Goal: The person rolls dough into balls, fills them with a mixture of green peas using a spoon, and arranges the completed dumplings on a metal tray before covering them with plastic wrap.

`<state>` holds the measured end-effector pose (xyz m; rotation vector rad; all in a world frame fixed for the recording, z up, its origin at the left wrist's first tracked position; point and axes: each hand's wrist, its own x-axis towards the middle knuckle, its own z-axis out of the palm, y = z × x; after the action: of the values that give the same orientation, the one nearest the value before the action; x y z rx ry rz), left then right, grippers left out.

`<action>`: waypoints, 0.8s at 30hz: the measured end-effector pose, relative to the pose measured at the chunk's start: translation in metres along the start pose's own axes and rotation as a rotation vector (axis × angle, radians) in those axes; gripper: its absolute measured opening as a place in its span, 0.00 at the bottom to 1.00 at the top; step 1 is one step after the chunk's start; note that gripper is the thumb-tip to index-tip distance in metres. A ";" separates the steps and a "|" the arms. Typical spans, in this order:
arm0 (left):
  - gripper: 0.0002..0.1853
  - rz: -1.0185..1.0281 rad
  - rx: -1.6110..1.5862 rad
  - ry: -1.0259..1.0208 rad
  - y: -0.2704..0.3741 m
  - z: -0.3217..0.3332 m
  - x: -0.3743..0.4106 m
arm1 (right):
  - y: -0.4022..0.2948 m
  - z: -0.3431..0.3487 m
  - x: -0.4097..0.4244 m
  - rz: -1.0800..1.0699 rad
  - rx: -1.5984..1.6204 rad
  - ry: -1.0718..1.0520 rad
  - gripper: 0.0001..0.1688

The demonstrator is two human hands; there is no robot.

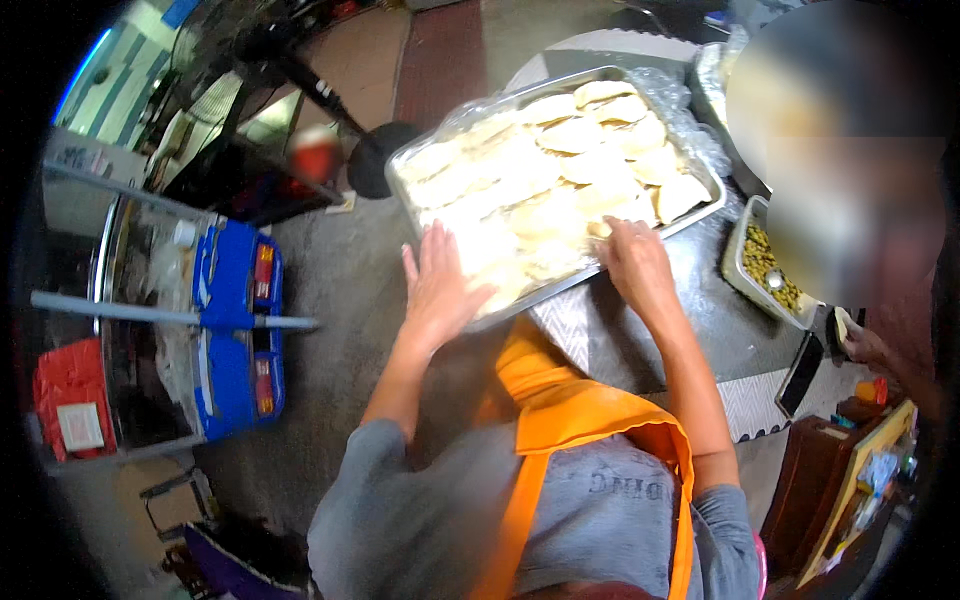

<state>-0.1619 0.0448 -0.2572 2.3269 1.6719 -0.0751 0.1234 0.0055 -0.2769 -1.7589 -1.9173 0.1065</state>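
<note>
A metal tray [701, 208] before me holds rows of pale, half-moon filled dough pastries [571, 136]. Clear plastic film [679, 97] bunches along its far and right edges, and strong glare whitens the left half. My left hand [442, 281] rests with spread fingers over the near left corner, touching the tray's contents or film there. At the near right rim, my right hand [639, 259] has its fingers bent down beside a small pale piece of dough [598, 228]; whether they pinch it or the film is hidden.
A plastic tub [739, 281] of green-brown filling with a spoon [774, 280] stands on the table [705, 330] to the right. Nearby lies a phone [799, 375]. Another person's hand [862, 345] holds a pale piece at far right. A floor fan's base [382, 161] stands beyond the tray.
</note>
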 end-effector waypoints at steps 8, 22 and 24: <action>0.56 -0.005 -0.008 -0.027 0.001 -0.004 -0.002 | 0.005 -0.006 0.000 0.079 -0.012 0.093 0.19; 0.48 0.180 -0.075 0.116 0.016 -0.010 0.023 | 0.085 -0.016 0.052 0.322 0.093 0.632 0.29; 0.48 0.252 -0.061 0.112 0.022 0.000 0.022 | 0.113 -0.038 0.068 0.562 0.109 0.526 0.33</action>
<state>-0.1336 0.0589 -0.2575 2.5137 1.3925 0.1564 0.2408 0.0753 -0.2680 -1.9591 -1.0091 -0.0499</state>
